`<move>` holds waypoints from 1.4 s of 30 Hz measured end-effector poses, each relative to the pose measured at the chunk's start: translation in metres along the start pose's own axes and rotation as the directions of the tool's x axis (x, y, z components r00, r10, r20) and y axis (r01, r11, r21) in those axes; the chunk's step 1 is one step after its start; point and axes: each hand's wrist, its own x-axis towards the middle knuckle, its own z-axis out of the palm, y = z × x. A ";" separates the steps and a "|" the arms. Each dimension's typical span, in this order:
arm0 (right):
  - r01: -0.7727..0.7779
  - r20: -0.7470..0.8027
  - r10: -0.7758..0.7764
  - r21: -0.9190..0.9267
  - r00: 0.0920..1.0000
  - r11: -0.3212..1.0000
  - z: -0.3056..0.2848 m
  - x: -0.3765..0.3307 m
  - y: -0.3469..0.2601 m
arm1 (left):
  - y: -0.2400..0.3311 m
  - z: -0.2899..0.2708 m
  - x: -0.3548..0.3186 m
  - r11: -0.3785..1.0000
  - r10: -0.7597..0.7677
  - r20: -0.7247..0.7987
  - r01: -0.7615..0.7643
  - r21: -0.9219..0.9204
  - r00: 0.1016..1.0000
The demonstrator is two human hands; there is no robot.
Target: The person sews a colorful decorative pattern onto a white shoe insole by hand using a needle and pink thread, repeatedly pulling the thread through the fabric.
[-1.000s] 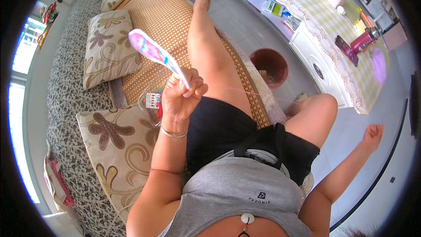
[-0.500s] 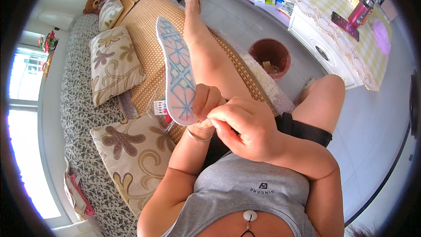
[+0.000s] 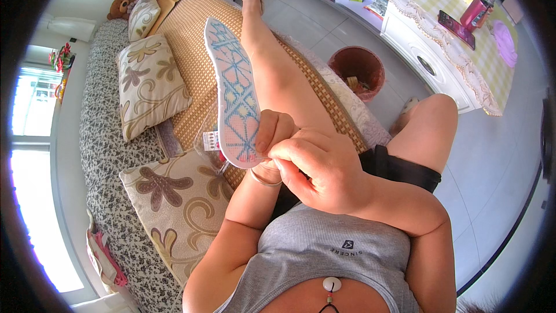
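A white-edged insole (image 3: 236, 101) with a pink and blue stitched pattern stands with its narrow heel end nearest me. My left hand (image 3: 274, 130) grips it by the right edge near the heel, thumb and fingers closed around it. Right beside that, my right hand (image 3: 324, 168) is pinched close to the heel's edge. Between its fingertips something thin, perhaps a needle or thread, is too small to make out. Behind the heel lie a clear plastic bag (image 3: 206, 122) and a small white printed card (image 3: 212, 141), with a bit of red showing.
I sit on a sofa with a woven mat (image 3: 191, 29) and patterned cushions (image 3: 153, 87). To the right stand a reddish bin (image 3: 360, 69) and a white table with a checked cloth (image 3: 417, 8), bearing a phone (image 3: 456, 29) and a dark red flask (image 3: 478, 10).
My right hand has shifted slightly left, its fingertips nearer the insole's heel edge. The left hand keeps its grip, and the insole has tilted only a little.
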 end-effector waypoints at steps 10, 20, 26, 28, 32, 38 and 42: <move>-0.017 -0.008 0.017 0.003 1.000 1.000 0.000 -0.001 0.000 | -0.004 0.002 0.000 1.000 0.009 -0.015 -0.009 0.029 1.000; -0.023 0.000 0.023 0.031 1.000 0.999 0.000 -0.002 -0.001 | -0.007 0.002 0.000 0.999 0.014 -0.033 -0.013 0.046 0.999; -0.037 0.000 0.037 0.036 0.999 0.999 -0.001 -0.004 0.000 | -0.008 0.003 0.001 0.998 0.015 -0.042 -0.012 0.066 0.999; -0.040 0.001 0.040 0.041 0.999 0.998 -0.001 -0.004 0.000 | -0.008 0.003 0.001 0.997 0.017 -0.044 -0.014 0.072 0.999; -0.048 0.008 0.047 0.030 0.999 0.998 -0.002 -0.003 -0.001 | -0.008 0.003 0.001 0.996 0.023 -0.057 -0.018 0.091 0.998; -0.087 0.040 0.086 0.025 0.996 0.996 -0.005 -0.002 -0.001 | -0.006 0.006 0.002 0.985 0.036 -0.111 -0.016 0.173 0.993; -0.327 0.135 0.313 0.097 0.940 0.940 -0.019 -0.002 0.004 | -0.001 0.016 0.005 0.927 0.039 -0.269 0.066 0.369 0.962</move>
